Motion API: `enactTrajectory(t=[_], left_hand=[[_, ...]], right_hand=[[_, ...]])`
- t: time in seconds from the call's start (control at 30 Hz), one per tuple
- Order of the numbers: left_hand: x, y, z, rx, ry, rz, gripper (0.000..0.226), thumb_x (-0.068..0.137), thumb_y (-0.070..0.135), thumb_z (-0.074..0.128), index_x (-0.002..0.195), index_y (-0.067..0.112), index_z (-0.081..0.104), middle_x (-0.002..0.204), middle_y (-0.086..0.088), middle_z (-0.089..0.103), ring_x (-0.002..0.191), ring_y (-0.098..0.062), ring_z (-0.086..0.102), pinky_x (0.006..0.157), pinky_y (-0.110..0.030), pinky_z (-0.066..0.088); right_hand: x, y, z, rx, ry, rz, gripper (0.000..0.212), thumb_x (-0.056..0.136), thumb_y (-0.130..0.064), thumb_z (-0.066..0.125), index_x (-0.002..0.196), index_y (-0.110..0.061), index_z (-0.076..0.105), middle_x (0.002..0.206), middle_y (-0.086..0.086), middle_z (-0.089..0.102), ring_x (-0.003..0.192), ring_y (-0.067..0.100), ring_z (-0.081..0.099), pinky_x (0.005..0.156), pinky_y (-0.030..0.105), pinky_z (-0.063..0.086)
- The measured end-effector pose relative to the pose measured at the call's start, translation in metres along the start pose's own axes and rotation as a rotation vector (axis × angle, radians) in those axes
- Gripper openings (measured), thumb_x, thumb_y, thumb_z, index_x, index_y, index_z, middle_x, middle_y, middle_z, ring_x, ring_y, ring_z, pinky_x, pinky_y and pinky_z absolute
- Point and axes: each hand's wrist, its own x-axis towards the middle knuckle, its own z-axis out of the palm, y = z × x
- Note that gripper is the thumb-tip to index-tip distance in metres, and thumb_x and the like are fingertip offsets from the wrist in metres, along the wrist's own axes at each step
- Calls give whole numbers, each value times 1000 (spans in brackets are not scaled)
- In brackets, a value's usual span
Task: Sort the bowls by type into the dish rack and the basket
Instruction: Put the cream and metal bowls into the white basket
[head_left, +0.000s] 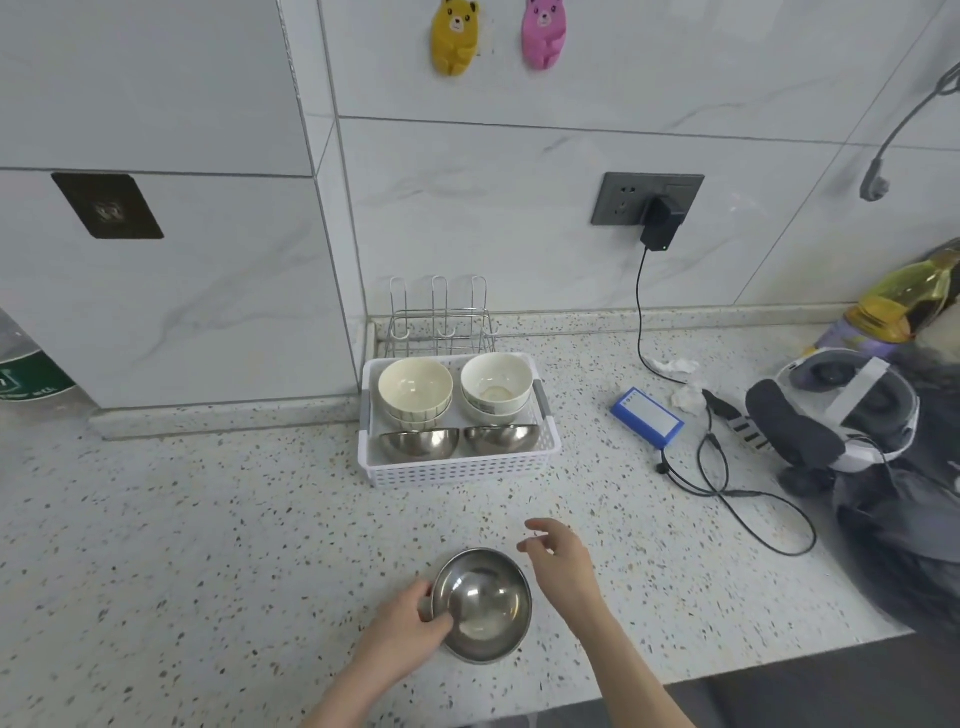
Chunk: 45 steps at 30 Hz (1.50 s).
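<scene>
Sitting upright on the tabletop (208, 519) near the front edge, pinched at its left rim by the left hand (410, 631), right hand (558, 558) loosely spread beside it: steel bowl (483, 605), likely light, rigid, slick, best taken by the rim.

A single head-worn camera looks forward and down, close over the speckled countertop (208, 519), facing the tiled wall (519, 208).
</scene>
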Motion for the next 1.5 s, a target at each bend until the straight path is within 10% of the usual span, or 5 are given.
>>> enactTrajectory(t=[0.33, 0.67, 0.9, 1.27, 1.5], left_hand=[[-3, 21, -27, -433, 62, -38, 11, 91, 15, 62, 94, 9, 70, 72, -7, 76, 41, -3, 52, 43, -14, 34], [8, 47, -102, -676, 128, 1, 23, 93, 21, 60, 95, 2, 72, 81, -17, 76, 44, -9, 39, 39, -19, 23], [16, 34, -123, -731, 88, -35, 31, 93, 28, 60, 98, 0, 72, 85, -19, 76, 42, -7, 38, 35, -18, 22], [26, 44, -139, -805, 17, -130, 32, 93, 35, 58, 92, 6, 72, 75, -12, 74, 41, -8, 38, 33, -17, 21], [37, 75, -151, -590, 322, 71, 22, 99, 40, 49, 105, 22, 60, 98, -5, 65, 69, -12, 50, 47, -20, 32]], right_hand=[[1, -8, -24, 176, 7, -49, 25, 96, -17, 50, 115, -29, 61, 94, -10, 73, 51, 7, 48, 51, 17, 45], [-4, -86, -29, 105, -415, -281, 52, 87, -52, 61, 133, -63, 38, 131, -16, 56, 73, 13, 71, 49, 9, 41], [5, -120, -16, -34, -501, -409, 74, 75, -40, 77, 124, -75, 32, 134, -27, 44, 77, 13, 74, 46, 15, 43], [22, -139, -7, -57, -373, -552, 59, 70, -27, 85, 108, -59, 53, 121, -6, 59, 68, 18, 73, 46, 14, 45], [45, -159, -14, -69, -322, -451, 48, 60, -46, 88, 99, -43, 60, 112, -15, 64, 60, 15, 72, 45, 18, 47]])
